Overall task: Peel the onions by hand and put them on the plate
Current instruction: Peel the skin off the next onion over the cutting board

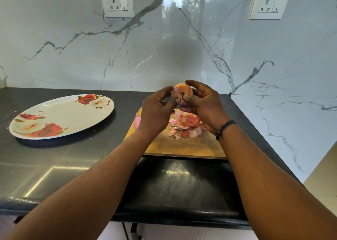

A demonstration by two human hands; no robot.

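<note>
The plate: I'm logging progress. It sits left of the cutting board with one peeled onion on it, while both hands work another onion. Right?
Not quite. The head view shows the plate holding no onion; the rest stands: it lies left of the cutting board, and both hands hold the onion.

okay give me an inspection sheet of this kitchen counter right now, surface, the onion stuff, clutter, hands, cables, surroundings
Surface: glossy black stone counter, wooden chopping board on it.
Job's things: partly peeled pinkish onion held above the board; oval white rose-patterned plate to the left, no onions on it.
Clutter: pile of pink onion skins on the board.
Grippers: left hand and right hand both grip the onion.
Cables: nothing seen.
Surroundings: white marble-look wall, two white wall sockets.
</note>
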